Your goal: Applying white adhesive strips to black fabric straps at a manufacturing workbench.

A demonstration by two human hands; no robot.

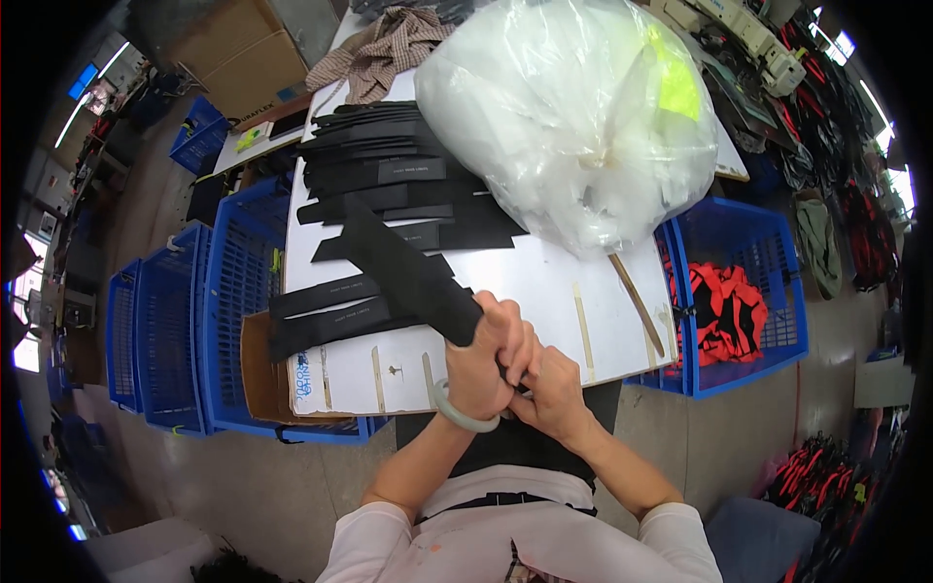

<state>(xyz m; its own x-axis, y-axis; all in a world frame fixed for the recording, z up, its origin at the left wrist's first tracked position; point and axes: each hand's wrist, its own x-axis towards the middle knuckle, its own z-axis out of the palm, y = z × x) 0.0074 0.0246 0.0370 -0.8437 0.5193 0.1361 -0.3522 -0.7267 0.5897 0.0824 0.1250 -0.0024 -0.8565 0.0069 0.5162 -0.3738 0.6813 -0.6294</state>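
A long black fabric strip (403, 272) rises up and to the left out of my left hand (491, 355), whose fingers are wrapped round its near end. My right hand (556, 394) presses against the left one, fingers closed. A bit of dark cloth shows between the two hands, and the strip's lower end is mostly hidden there. Both hands are above the near edge of the white table (525, 301). Beyond them, rows of similar black strips (360, 155) lie stacked, and a couple more strips (335, 325) rest at the table's left edge.
A big clear plastic bag (573, 126) with white contents fills the far right of the table. A thin wooden stick (637, 306) lies below it. Blue crates (233, 291) stand left; another blue crate (777, 330) at right holds red-and-black pieces. Checked cloth (379, 53) lies far left.
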